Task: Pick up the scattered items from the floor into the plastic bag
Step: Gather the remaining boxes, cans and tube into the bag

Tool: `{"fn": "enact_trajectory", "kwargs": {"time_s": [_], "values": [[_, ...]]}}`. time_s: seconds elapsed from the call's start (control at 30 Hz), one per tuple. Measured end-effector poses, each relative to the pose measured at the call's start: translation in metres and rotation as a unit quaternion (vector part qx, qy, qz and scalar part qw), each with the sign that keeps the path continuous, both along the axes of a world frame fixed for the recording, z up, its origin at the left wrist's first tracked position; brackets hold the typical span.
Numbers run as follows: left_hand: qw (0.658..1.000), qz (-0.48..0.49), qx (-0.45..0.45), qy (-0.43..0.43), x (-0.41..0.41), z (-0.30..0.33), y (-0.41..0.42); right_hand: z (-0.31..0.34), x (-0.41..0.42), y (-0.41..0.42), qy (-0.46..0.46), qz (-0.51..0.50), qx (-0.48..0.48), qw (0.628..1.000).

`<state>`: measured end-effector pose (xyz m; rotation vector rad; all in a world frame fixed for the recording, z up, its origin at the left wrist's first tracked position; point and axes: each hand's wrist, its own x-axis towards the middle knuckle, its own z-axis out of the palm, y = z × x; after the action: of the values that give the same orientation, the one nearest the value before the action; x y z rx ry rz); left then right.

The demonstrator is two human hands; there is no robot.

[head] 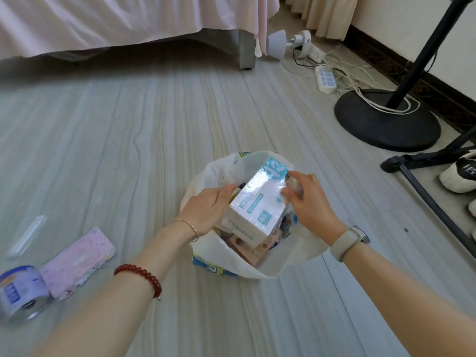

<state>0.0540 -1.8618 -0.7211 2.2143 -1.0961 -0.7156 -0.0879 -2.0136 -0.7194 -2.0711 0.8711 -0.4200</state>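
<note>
Head view: tissue pack (pixel 258 199) gripped between both hands (pixel 210 206) over plastic bag (pixel 260 267).

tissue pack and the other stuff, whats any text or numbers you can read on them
"60": teal square on the tissue pack, seen upside down.
Teal logo and strip on the pack: too blurred to read.
Tin: blue label lettering, blurred.
Bag: blue and yellow print, unreadable.
Shoe: dark mark, unreadable.
Pink case: no text visible.

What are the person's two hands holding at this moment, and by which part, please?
Both hold the white-and-teal tissue pack over the plastic bag: left hand on its left long side, right hand pinching its right edge.
</note>
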Motion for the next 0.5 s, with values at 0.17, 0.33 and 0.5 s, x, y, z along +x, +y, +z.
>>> {"fn": "enact_trajectory", "kwargs": {"time_s": [0.17, 0.33, 0.5], "values": [[0.984, 0.007, 0.125, -0.125, 0.011, -0.026, 0.011, -0.003, -0.012, -0.002, 0.010, -0.012, 0.018, 1.000], [0.992, 0.068, 0.033, -0.105, 0.008, -0.029, 0.002, -0.003, -0.013, 0.002, 0.010, 0.011, 0.012, 1.000], [0.942, 0.276, -0.145, -0.123, 0.026, -0.012, 0.021, 0.000, -0.011, 0.004, 0.013, 0.028, 0.010, 0.999]]}}
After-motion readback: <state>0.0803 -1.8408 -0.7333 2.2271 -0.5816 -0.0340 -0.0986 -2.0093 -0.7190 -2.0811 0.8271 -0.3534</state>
